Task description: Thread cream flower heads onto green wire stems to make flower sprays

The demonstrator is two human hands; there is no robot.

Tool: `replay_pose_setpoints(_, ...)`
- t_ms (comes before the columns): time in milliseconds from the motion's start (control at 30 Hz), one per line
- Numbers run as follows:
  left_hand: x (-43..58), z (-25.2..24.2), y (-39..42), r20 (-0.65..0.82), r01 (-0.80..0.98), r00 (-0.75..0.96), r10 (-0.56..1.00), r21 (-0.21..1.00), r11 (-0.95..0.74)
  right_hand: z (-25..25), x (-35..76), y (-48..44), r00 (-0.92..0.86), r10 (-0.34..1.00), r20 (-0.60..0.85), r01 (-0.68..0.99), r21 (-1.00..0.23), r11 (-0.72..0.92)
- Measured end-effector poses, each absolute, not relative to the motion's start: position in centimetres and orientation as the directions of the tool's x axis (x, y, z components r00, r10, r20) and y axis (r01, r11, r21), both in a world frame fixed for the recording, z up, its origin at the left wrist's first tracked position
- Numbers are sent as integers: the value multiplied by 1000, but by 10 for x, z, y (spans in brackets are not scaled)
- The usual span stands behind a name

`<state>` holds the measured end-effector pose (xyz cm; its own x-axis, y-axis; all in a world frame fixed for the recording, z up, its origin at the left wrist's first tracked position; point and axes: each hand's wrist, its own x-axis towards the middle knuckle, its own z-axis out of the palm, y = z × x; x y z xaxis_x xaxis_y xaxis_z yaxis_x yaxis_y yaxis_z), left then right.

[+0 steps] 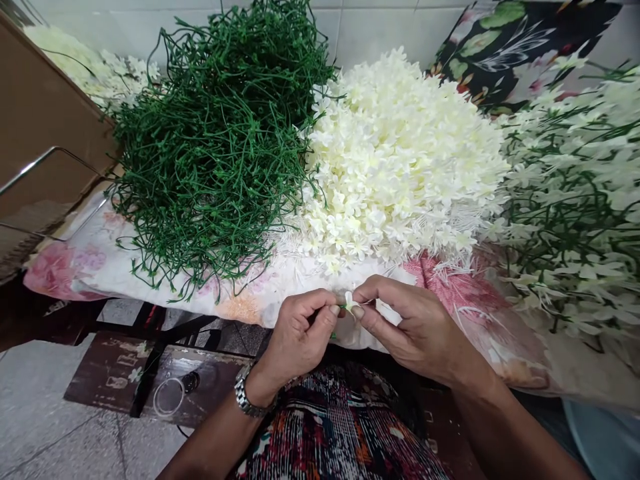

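My left hand (306,332) pinches a green artificial flower stem, of which only a short end shows between thumb and forefinger. Facing it, my right hand (407,320) has its thumb and forefinger closed on a small white artificial flower (349,301). Flower and stem end meet in the gap between my hands; whether they are joined I cannot tell. Just beyond my hands lies a big heap of loose cream-white artificial flowers (400,153). To its left rises a tangled pile of green plastic stems (215,147).
Stems with white flowers on them (590,200) are piled at the right. A floral cloth (165,270) covers the work surface. At the left stand a brown cardboard box (50,100) and a bent metal rod (30,167). More pale flowers (95,70) lie at the back left.
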<state>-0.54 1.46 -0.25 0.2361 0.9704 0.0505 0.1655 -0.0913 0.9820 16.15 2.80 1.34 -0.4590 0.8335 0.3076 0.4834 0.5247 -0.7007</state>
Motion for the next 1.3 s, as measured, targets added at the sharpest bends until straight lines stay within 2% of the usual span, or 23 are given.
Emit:
replay_pose_setpoints(267,-6,-3,15,60,200,265,962,973,-116,14,164,29,-501,790,354,505,-622,599)
replay_pose_setpoints(533,-6,-2,15,68,207,279,958,970,-130,11,163,32,-522,773,361,449,-654,609)
replay_pose_setpoints(1167,-4,-2,16,84,265,283,956,950,-162,8,161,32,-558,725,403,406,-630,662)
replay_pose_setpoints(1300,-4,-4,14,100,244,263,960,955,-167,9,165,31,-555,749,361,405,-669,623)
